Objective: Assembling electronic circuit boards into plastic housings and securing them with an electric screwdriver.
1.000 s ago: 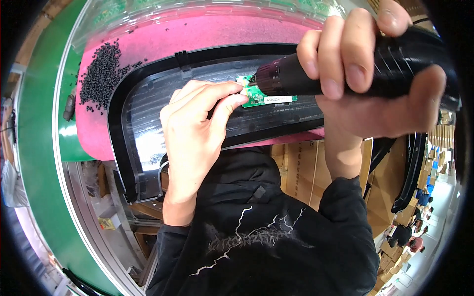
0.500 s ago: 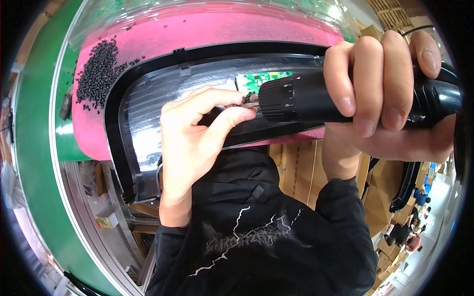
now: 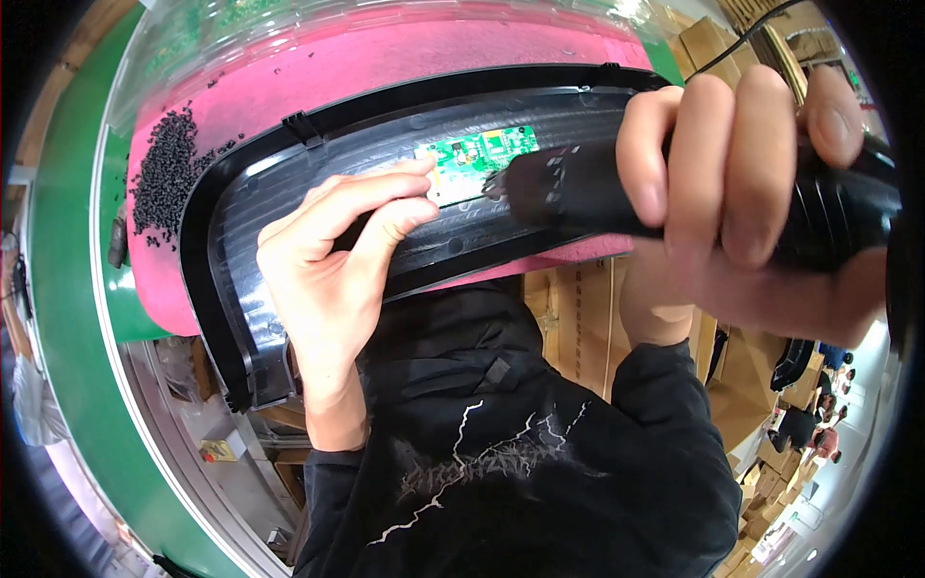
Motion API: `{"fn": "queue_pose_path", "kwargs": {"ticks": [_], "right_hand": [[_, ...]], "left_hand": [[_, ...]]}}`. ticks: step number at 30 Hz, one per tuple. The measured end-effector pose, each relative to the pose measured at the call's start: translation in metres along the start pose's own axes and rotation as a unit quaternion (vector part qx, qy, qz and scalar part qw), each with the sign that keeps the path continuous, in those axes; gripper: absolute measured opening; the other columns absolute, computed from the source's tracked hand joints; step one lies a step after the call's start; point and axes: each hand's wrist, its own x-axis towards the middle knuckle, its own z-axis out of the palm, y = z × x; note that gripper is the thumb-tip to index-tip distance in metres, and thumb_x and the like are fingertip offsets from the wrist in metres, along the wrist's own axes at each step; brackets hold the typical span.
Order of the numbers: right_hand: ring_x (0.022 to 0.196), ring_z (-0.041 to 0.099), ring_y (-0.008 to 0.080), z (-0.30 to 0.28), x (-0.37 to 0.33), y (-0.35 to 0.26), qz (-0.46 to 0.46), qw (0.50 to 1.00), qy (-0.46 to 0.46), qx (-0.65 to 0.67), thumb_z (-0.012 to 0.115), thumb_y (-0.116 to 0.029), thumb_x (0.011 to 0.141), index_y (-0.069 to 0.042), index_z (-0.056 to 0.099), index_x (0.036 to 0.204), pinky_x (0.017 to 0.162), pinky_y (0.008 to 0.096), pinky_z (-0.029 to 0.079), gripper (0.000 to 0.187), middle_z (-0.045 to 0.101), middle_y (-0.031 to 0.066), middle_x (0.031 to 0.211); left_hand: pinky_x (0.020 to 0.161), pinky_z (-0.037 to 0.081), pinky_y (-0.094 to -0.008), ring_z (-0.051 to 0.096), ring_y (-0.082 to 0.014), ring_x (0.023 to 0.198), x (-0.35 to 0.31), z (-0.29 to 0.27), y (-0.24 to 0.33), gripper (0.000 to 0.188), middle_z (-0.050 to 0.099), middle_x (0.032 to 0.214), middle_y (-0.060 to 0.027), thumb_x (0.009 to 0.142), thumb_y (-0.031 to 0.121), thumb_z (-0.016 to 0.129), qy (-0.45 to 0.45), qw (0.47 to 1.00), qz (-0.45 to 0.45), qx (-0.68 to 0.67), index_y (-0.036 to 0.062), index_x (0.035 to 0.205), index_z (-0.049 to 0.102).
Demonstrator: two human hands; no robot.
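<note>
My right hand (image 3: 732,173) is wrapped round a black electric screwdriver (image 3: 578,188), partly smeared by motion. Its tip points left, over or against the lower edge of a green circuit board (image 3: 482,159); whether it touches, I cannot tell. This board lies inside a long black plastic housing (image 3: 385,135) with a raised rim. At the board's left end is my left hand (image 3: 332,250), its thumb and index fingertips apart and nothing visible between them. Its other fingers are curled behind the index finger.
A heap of small black screws or similar parts (image 3: 166,178) lies on the pink mat (image 3: 385,43), left of the housing. Clear plastic trays (image 3: 318,14) line the far side. Cardboard boxes (image 3: 588,313) stand below the table edge; people are at work far right.
My left hand has drawn back left from the screwdriver's tip, and its fingertips have parted. The housing and board appear further left, with more of the board showing. The screwdriver tip is now nearer the board.
</note>
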Motion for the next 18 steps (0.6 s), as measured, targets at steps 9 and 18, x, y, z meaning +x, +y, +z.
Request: {"fn": "queue_pose_path", "kwargs": {"ticks": [9, 18], "right_hand": [[0.056, 0.047, 0.0118, -0.020, -0.026, 0.016, 0.032, 0.986, 0.151, -0.055, 0.046, -0.051, 0.094, -0.009, 0.053, 0.113, 0.064, 0.0309, 0.040, 0.048, 0.049, -0.0019, 0.069], [0.057, 0.055, 0.0080, -0.028, -0.028, 0.002, 0.037, 0.991, 0.078, 0.103, 0.058, -0.049, 0.090, -0.009, 0.051, 0.109, 0.065, 0.0287, 0.048, 0.045, 0.055, -0.0043, 0.071]], "left_hand": [[0.075, 0.051, -0.0300, 0.070, -0.0211, 0.081, -0.001, 0.000, -0.003, 0.009, 0.074, 0.089, -0.0115, 0.083, 0.003, 0.072, -0.029, 0.992, 0.007, 0.123, 0.0014, 0.092, 0.074], [0.069, 0.051, -0.0295, 0.069, -0.0219, 0.073, 0.004, 0.002, 0.003, 0.016, 0.073, 0.082, -0.0100, 0.079, 0.004, 0.075, -0.130, 0.989, 0.041, 0.053, 0.0017, 0.095, 0.075]]}}
